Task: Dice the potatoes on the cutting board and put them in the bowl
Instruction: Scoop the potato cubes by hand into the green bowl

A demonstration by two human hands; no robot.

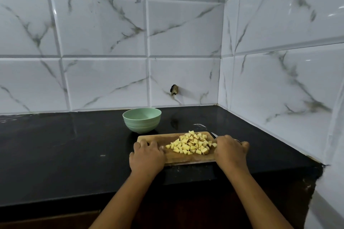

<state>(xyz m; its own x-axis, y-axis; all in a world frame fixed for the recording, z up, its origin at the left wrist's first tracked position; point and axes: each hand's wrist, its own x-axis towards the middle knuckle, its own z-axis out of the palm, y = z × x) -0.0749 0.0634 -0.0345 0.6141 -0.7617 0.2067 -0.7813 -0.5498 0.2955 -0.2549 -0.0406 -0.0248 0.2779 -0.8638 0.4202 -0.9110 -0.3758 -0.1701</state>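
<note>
Shiny white wall tiles (104,28) with grey veins far past the fingers (147,143) and off to their right, joined at a corner (222,61), a small dark hole (174,89) low down beyond them, a black shiny counter (65,145) underneath.

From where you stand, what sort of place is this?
Most likely a home kitchen: a dark counter set in a corner of marbled white wall tiles, with diced potato on a wooden cutting board and a green bowl behind it.
</note>
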